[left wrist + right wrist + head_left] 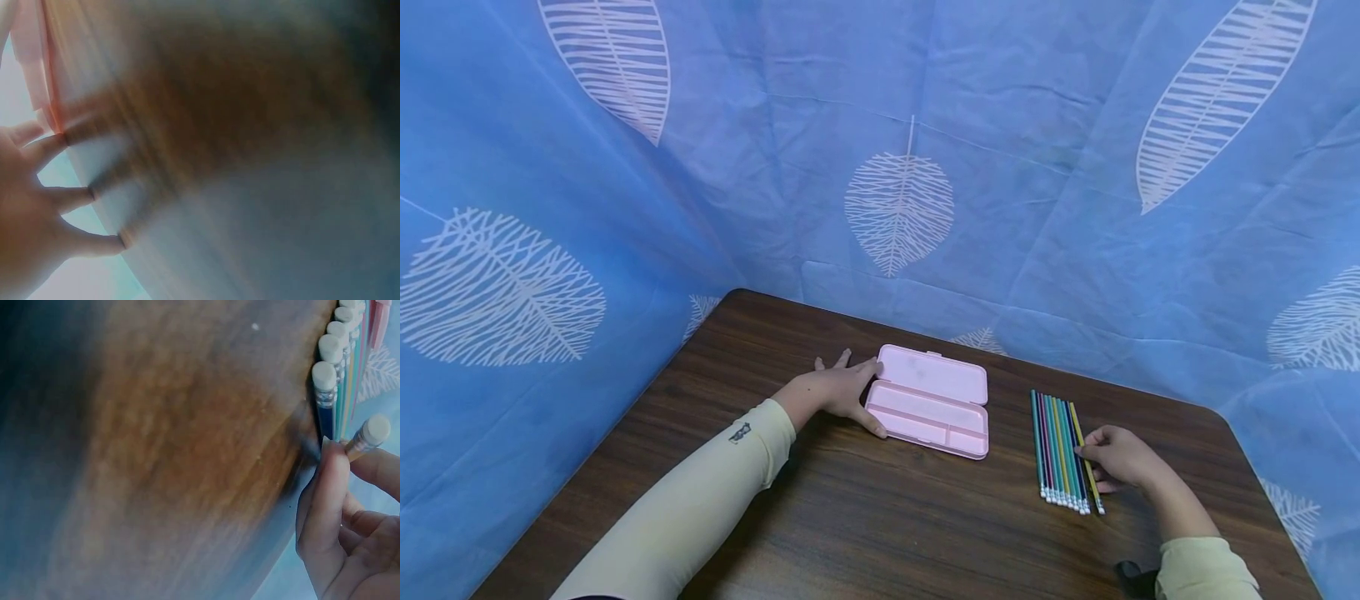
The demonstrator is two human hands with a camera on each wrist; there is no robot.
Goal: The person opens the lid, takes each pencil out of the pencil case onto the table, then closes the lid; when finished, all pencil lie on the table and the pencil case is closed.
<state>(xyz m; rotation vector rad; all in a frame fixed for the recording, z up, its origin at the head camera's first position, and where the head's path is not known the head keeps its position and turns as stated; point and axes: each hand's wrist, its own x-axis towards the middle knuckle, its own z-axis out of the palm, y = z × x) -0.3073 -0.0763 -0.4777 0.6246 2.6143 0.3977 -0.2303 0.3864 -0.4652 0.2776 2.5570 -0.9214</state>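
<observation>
A pink pencil case lies unfolded on the table, its lid at the back and its divided tray in front. My left hand is at the case's left end with fingers spread, thumb by the tray's front corner. In the left wrist view, fingertips of the left hand rest on the wood, the pink case partly cut off above. To the right, my right hand pinches a yellow pencil between thumb and fingers. Its white eraser sticks up past the fingers, beside a row of pencils.
The pencils lie side by side, eraser ends toward me, right of the case. The dark wooden table has rounded back corners. A blue cloth with white leaf prints hangs behind and to the sides.
</observation>
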